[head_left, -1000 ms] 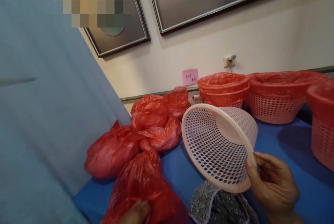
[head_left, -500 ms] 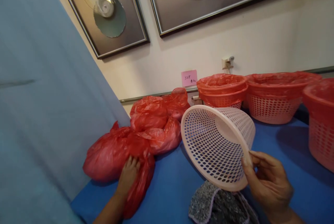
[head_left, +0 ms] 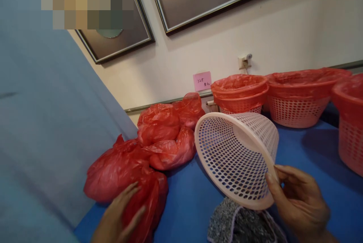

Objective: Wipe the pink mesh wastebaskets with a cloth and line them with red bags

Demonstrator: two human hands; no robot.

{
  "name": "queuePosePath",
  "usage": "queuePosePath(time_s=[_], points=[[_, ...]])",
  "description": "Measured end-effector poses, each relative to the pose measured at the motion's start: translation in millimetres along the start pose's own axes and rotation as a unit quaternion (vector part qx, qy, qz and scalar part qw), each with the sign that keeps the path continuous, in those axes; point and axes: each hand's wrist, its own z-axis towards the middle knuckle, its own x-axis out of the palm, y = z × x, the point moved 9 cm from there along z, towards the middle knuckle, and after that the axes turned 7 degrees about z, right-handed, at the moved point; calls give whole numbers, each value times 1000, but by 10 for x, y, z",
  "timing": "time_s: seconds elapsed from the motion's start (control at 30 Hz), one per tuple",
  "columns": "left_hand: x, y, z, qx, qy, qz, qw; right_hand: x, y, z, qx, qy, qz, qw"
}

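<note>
Here, perforated pink basket (head_left: 235,156), crinkled red bags (head_left: 133,167)

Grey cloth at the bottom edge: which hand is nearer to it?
Right. The right hand holds the basket rim just above the grey cloth; the left hand lies on a red bag farther left.

Only the two hands of the person are in view, and a short part of each forearm. The left hand (head_left: 119,218) is bare, with no glove, no ring and no watch visible on it; the fingers are slim and the nails are short and plain. The right hand (head_left: 300,201) is bare as well, without glove or jewellery, and the thumbnail is short, with no polish. No sleeve reaches either wrist, so the forearms are uncovered as far as the picture shows. The rest of the body is outside the frame.
</note>
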Motion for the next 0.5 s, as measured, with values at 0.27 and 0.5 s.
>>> queuePosePath(time_s=[0.27, 0.5], points=[[801, 113, -204, 90, 108, 191, 971, -30, -83, -42, 32, -4, 19, 999], [1052, 46, 360, -5, 168, 162, 973, -2, -44, -25, 18, -8, 31, 999]])
